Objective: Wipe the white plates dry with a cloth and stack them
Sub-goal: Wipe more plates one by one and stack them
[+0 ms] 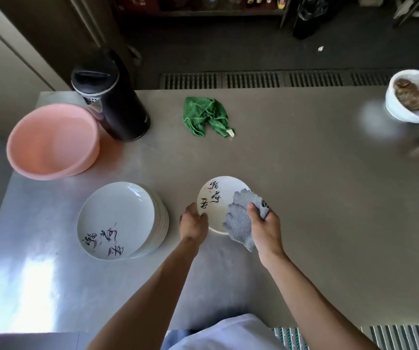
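A white plate [219, 195] with black brush writing is tilted up above the steel table. My left hand [193, 223] grips its near-left rim. My right hand [265, 223] holds a grey cloth [240, 218] pressed against the plate's right side and lower face. To the left, a stack of several white plates [117, 218] with the same writing rests on the table; the top one faces up.
A pink basin [51, 141] and a black thermos jug [113, 102] stand at the back left of the steel table [304, 198]. A crumpled green cloth [207, 116] lies at the back middle. A white bowl [405, 107] with brown contents sits at the far right edge.
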The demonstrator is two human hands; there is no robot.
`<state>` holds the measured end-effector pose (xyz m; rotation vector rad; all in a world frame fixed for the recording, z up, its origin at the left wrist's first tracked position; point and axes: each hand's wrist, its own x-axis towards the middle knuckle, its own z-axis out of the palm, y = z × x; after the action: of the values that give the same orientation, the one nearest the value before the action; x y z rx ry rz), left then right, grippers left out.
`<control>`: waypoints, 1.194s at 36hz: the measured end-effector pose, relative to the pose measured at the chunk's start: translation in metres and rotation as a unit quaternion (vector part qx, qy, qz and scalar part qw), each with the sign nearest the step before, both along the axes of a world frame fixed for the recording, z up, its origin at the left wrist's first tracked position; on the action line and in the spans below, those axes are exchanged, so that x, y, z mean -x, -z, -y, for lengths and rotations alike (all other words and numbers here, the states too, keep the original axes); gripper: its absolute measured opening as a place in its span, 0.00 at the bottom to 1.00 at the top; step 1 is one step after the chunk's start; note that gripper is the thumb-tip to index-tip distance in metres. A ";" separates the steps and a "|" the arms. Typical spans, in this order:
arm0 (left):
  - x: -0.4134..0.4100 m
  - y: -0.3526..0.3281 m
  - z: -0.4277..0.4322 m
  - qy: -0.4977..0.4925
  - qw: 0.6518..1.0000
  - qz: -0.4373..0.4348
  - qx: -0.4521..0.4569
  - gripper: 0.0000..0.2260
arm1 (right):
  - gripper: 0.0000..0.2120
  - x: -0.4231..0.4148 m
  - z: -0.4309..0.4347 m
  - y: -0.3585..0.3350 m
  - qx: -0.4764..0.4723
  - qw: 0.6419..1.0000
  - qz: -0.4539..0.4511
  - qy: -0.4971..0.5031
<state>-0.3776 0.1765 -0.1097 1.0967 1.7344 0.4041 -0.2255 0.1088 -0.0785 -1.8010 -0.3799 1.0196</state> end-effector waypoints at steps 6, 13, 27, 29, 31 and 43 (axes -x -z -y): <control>0.040 -0.060 -0.007 0.031 0.996 0.060 -0.066 0.17 | 0.11 0.046 -0.037 -0.024 -0.022 0.999 -0.024 -0.012; 0.149 -0.110 0.007 -0.041 0.958 -0.086 -0.272 0.11 | 0.12 0.122 -0.063 -0.039 -0.022 0.991 -0.018 -0.128; 0.238 -0.102 -0.003 -0.171 0.976 -0.082 -0.108 0.16 | 0.09 0.183 -0.065 -0.041 -0.048 0.981 0.042 -0.186; 0.239 -0.101 -0.004 -0.184 0.976 -0.071 -0.089 0.15 | 0.10 0.184 -0.064 -0.042 -0.044 0.982 0.043 -0.180; 0.240 -0.099 -0.005 -0.174 0.979 -0.059 -0.089 0.12 | 0.10 0.185 -0.063 -0.040 -0.044 0.983 0.045 -0.173; 0.230 -0.110 -0.006 -0.161 0.981 0.070 -0.080 0.09 | 0.11 0.182 -0.062 -0.042 -0.048 0.994 0.011 -0.093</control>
<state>-0.6071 0.1821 0.0000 0.8738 1.7781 0.8147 -0.4080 0.1713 -0.0362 -1.7153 -0.6100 1.0901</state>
